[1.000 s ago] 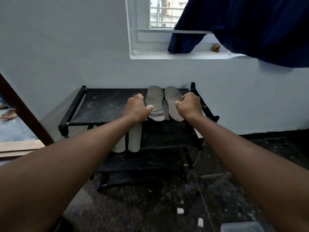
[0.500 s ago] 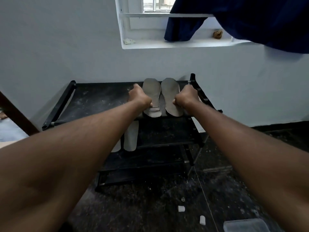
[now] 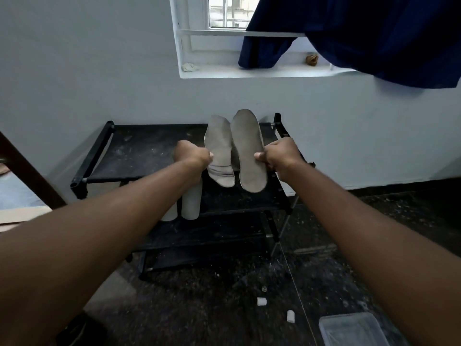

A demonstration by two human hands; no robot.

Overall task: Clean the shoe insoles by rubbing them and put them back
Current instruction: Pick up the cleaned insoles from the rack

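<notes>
Two grey insoles are up in the air above the top shelf of the black shoe rack (image 3: 139, 151), one in each hand. The left insole (image 3: 219, 151) has dark curved lines across its heel; the right insole (image 3: 249, 151) is plain and sits a touch higher. Both tilt with toes up towards the wall and heels low, hanging out past the rack's front rail. They sit side by side, very close, though I cannot tell if their edges touch.

The left hand (image 3: 190, 156) is curled tight, thumb and fingers pinching the outer edge of the left insole. The right hand (image 3: 282, 156) does the same on the other side, thumb on top of the right insole's edge and fingers wrapped under. Both arms reach straight out.

Down on the middle shelf, a pale pair of insoles (image 3: 190, 203) pokes out below the left wrist. On the dark speckled floor lie two small white bits (image 3: 261, 301) and, at the bottom right, a clear plastic box (image 3: 351, 330). Above the rack, a dark blue cloth (image 3: 374, 33) drapes over the white window ledge (image 3: 249, 72).
</notes>
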